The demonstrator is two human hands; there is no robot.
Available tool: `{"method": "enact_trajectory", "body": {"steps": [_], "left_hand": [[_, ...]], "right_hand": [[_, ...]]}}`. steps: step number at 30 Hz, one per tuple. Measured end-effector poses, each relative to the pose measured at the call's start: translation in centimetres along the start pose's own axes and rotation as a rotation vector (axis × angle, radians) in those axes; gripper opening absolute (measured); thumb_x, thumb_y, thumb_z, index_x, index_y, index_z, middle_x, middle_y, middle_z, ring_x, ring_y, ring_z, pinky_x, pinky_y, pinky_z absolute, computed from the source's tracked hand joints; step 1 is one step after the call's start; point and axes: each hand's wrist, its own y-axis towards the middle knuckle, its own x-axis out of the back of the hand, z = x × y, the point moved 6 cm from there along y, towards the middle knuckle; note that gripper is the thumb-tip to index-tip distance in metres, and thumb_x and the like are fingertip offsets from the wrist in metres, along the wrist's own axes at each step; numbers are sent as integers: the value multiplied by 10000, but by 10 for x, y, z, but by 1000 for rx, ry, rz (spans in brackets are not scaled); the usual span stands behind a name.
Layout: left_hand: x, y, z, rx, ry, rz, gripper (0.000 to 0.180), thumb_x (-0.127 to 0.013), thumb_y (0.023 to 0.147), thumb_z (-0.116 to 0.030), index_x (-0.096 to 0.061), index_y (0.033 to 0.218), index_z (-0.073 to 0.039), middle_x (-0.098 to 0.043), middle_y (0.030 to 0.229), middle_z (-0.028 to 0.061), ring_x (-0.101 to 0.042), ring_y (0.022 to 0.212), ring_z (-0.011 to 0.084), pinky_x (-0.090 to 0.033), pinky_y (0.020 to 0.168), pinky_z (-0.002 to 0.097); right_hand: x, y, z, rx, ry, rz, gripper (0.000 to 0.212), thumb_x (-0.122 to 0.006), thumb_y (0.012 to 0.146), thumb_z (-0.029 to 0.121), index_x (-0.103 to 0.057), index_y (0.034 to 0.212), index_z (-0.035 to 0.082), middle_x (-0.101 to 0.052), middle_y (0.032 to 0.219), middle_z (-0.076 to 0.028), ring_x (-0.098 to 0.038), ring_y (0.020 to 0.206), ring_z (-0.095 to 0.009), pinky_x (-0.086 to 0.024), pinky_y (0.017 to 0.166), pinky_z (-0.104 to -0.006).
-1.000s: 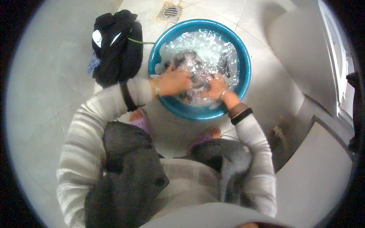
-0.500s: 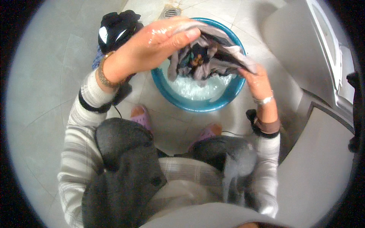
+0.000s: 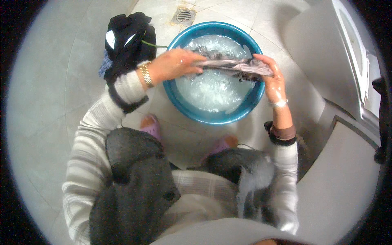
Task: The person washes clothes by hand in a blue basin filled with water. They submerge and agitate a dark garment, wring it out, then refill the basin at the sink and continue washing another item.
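A wet grey-pink and dark garment is stretched sideways between my two hands, low over a blue basin of sudsy water. My left hand grips its left end near the basin's left rim. Its other end is in my right hand, by the right rim, with the fingers curled round it. Darker folds hang from the middle of the garment towards the water. Both hands are wet. The exact kind of garment cannot be made out.
Dark clothes lie piled on the tiled floor left of the basin, with a blue checked cloth beneath. A round floor drain lies behind the basin. At the right stands a large grey-white appliance-like body. My feet in pink slippers are in front.
My left hand has come down and nearer, lowering the garment from a raised, spread-out position into a narrow, level strip over the water. More of the water now shows behind it.
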Motion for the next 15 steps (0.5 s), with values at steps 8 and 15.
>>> {"method": "enact_trajectory", "body": {"steps": [8, 15], "left_hand": [[-69, -10, 16, 82, 81, 392, 462, -709, 838, -406, -644, 1217, -150, -530, 1291, 170, -529, 1202, 340, -469, 949, 428], [-95, -3, 22, 185, 290, 350, 879, -799, 725, -435, -372, 1486, -330, -40, 1640, 107, -93, 1457, 503, -176, 1086, 730]], "right_hand": [[-39, -23, -72, 30, -1011, 427, 273, -743, 697, 170, -662, 958, 181, -537, 1129, -124, -523, 1099, -364, -456, 947, -467], [-102, -8, -98, -49, -1196, 401, 1065, -791, 633, 632, -250, 1515, 380, -107, 1616, -158, -132, 1459, -454, -252, 1018, -756]]}}
